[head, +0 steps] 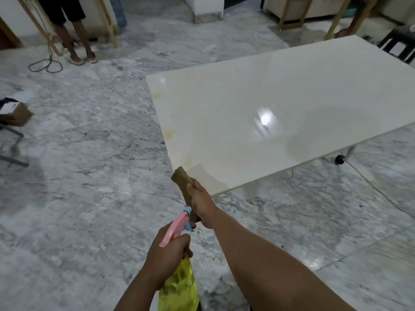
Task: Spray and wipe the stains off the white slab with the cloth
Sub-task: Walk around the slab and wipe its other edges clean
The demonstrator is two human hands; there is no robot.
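The white slab [280,104] lies as a tabletop to the right, glossy, with yellowish stains [169,131] along its left edge and near its front-left corner. My right hand [201,200] grips a brown cloth [183,180], rolled up, whose tip reaches the slab's front-left corner. My left hand [166,254] holds a spray bottle [179,286] with a yellow body and a pink and blue trigger head [177,225]. The nozzle points toward the slab, just behind my right hand.
Grey marble floor [89,176] all around. A person's legs [76,41] stand at the far left by wooden frames, with a cable [45,65] coiled on the floor. A cardboard box [15,113] sits at the left. A black stool [399,41] stands past the slab's far corner.
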